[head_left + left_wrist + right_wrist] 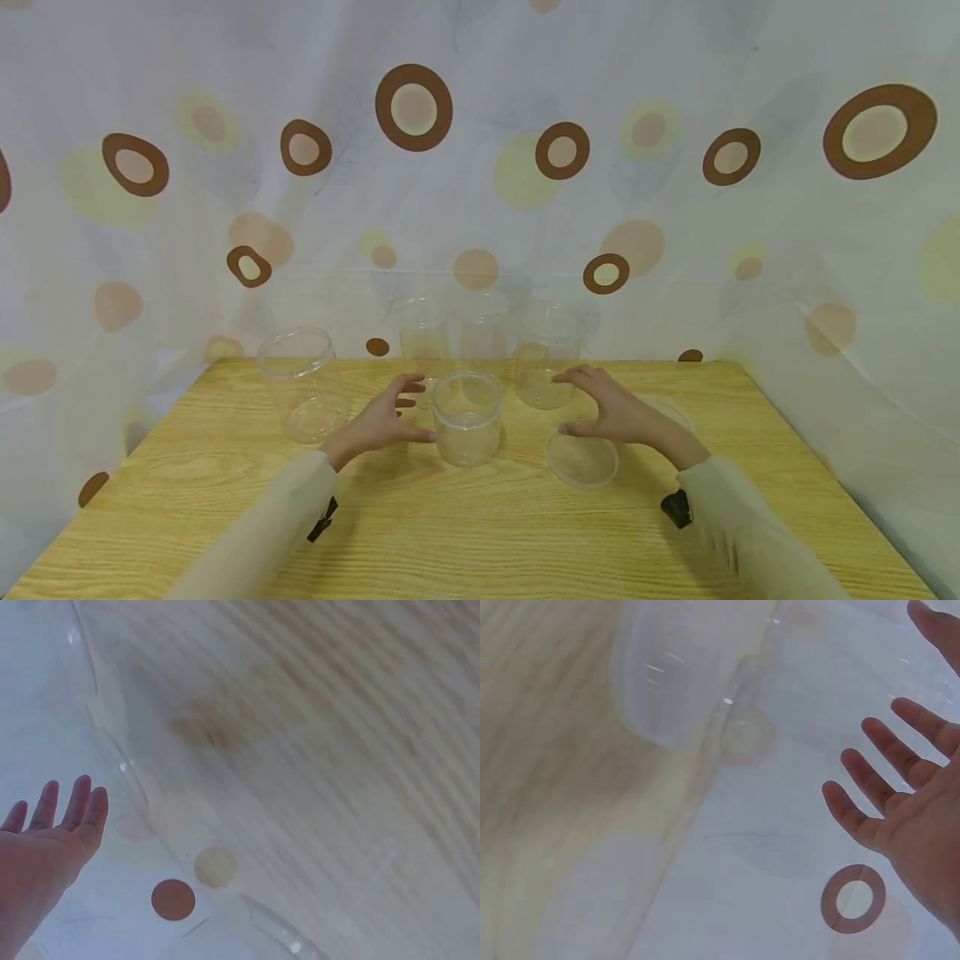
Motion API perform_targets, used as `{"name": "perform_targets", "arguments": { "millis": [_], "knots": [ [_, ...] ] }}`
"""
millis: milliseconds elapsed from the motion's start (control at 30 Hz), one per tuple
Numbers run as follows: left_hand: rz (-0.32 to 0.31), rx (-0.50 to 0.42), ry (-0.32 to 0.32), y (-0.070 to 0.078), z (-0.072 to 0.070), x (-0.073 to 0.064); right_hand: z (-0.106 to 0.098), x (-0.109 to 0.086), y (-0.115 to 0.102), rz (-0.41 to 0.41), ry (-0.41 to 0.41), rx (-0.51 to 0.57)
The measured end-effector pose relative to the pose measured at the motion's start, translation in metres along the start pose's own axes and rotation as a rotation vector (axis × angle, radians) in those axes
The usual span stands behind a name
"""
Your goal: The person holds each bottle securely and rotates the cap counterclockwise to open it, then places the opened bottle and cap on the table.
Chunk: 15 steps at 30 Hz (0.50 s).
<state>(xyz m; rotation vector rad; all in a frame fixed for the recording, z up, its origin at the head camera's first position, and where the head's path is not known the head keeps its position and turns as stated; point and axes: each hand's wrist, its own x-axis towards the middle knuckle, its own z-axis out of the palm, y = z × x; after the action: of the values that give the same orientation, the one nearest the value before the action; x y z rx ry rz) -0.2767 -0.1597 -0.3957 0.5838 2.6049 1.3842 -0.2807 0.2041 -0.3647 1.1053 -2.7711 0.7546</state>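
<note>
A short clear jar (467, 433) stands upright mid-table. My left hand (380, 417) is just left of it, fingers spread, the thumb tip at the jar's side; whether it touches, I cannot tell. My right hand (609, 408) hovers over a clear round lid (582, 463) that lies flat to the jar's right. Its thumb and fingers are apart with nothing between them. In the left wrist view the left hand (52, 851) shows spread fingers and an empty palm. The right wrist view likewise shows the right hand (915, 787) with fingers stretched out.
A larger clear jar (303, 383) stands at the left. Behind the short jar are two tall clear containers (423, 342) and a wide one (547, 358) near the back edge. Another clear disc (675, 412) lies partly behind the right forearm. A patterned curtain (480, 200) hangs behind the wooden table (450, 533).
</note>
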Motion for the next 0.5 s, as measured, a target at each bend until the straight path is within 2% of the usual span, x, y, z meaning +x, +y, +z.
{"name": "perform_targets", "arguments": {
  "millis": [333, 500],
  "knots": [
    [0.013, -0.004, 0.08, 0.01, -0.027, 0.0, -0.026, 0.025, -0.018, -0.086, 0.119, 0.003],
    [0.011, 0.015, 0.135, 0.016, -0.035, 0.002, -0.036, 0.042, -0.029, -0.084, 0.136, -0.002]
  ]
}}
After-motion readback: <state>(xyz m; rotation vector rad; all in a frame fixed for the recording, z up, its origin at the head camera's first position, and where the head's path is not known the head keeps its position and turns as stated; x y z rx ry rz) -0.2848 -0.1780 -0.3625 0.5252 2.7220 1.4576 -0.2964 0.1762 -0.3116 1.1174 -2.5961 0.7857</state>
